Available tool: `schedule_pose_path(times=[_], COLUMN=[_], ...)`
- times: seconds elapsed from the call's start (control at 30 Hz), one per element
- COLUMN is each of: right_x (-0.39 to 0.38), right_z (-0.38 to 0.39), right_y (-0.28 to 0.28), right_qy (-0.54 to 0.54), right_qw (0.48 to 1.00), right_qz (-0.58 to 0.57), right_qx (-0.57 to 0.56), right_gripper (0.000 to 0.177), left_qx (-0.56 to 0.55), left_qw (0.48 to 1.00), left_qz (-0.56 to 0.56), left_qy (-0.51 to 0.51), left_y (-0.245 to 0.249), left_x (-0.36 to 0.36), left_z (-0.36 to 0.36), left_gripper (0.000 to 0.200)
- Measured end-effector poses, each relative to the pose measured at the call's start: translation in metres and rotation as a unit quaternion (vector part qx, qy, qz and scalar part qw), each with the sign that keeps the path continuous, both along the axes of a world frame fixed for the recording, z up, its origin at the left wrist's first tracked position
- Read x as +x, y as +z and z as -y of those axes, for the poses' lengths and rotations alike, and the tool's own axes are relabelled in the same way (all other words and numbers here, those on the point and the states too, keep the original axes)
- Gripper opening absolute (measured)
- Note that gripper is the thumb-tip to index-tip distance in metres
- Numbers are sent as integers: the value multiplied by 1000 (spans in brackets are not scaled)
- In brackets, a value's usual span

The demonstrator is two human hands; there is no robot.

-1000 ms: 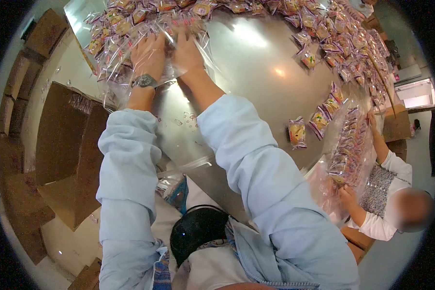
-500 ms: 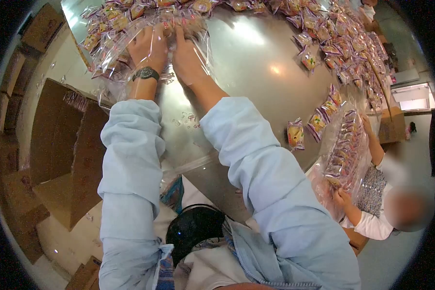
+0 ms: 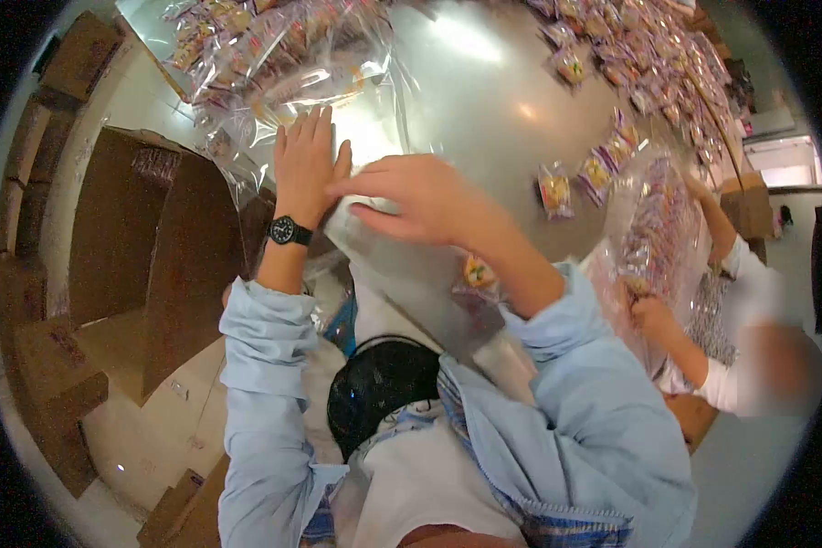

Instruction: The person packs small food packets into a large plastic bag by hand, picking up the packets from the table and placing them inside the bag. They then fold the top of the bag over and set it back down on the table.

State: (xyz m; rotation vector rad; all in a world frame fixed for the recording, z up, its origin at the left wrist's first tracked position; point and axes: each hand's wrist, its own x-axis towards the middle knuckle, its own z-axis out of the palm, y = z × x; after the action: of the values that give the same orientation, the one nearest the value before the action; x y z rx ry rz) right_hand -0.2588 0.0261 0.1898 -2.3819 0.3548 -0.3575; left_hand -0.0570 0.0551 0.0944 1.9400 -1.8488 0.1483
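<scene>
A large clear plastic bag (image 3: 315,87) holding several small wrapped snack packets lies on the metal table at the upper left. My left hand (image 3: 305,169), with a black watch on its wrist, lies flat with fingers stretched on the bag's near end. Just to its right is my right hand (image 3: 420,196), palm down above the table's near edge. Its thumb and forefinger are apart, pointing left towards my left hand. A single snack packet (image 3: 477,271) lies near my right forearm.
The metal table (image 3: 470,119) bears a heap of snack packets (image 3: 639,73) along its far right side. At right, another person's hands (image 3: 650,315) hold a filled clear bag (image 3: 648,228). An open cardboard box (image 3: 146,247) stands on the left, with stacked cartons (image 3: 41,301) beyond.
Both hands have drawn back from the packets at the bag's far part towards the table's near edge. My right hand has turned to point left. The filled bag now lies farther from me.
</scene>
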Motion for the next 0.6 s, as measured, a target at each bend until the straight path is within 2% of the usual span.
schedule_pose_path(times=[0.07,0.13,0.2,0.23,0.27,0.3,0.37,0.43,0.5,0.57,0.6], right_x=[-44,-86,-140,-161,-181,-194,-188,-169,-156,-157,-157], right_z=[-12,-14,-12,-15,-21,-28,-50,-75,-89,-92,-90], right_y=[14,22,4,-12,-30,-37,-23,-19,-19,-29,-34], right_qy=[-130,-342,-457,-452,-449,-447,-410,-374,-339,-328,-317], right_qw=[981,906,835,838,840,841,858,882,904,917,921], right_qz=[103,61,-103,-119,-138,-154,-171,-184,-194,-218,-225], right_qx=[-98,-243,-290,-282,-272,-263,-257,-222,-176,-58,3], right_gripper=[26,36,47,51,55,59,64,68,71,72,72], left_qx=[-10,-33,-35,-30,-74,-114,-199,-246,-242,-227,-213], left_qw=[1000,999,990,976,969,962,943,953,955,971,974], left_qz=[20,27,-119,-192,-196,-202,-213,-164,-160,-61,-62], left_qy=[11,12,-63,-101,-133,-143,-160,-64,68,34,33], left_y=[-1,1,7,10,24,32,44,62,76,97,98], left_x=[-19,-38,-52,-59,-65,-66,-54,-30,-8,20,28], left_z=[-25,-46,-57,-65,-73,-82,-95,-104,-102,-99,-96], left_gripper=[52,45,41,39,29,27,24,26,33,47,51])
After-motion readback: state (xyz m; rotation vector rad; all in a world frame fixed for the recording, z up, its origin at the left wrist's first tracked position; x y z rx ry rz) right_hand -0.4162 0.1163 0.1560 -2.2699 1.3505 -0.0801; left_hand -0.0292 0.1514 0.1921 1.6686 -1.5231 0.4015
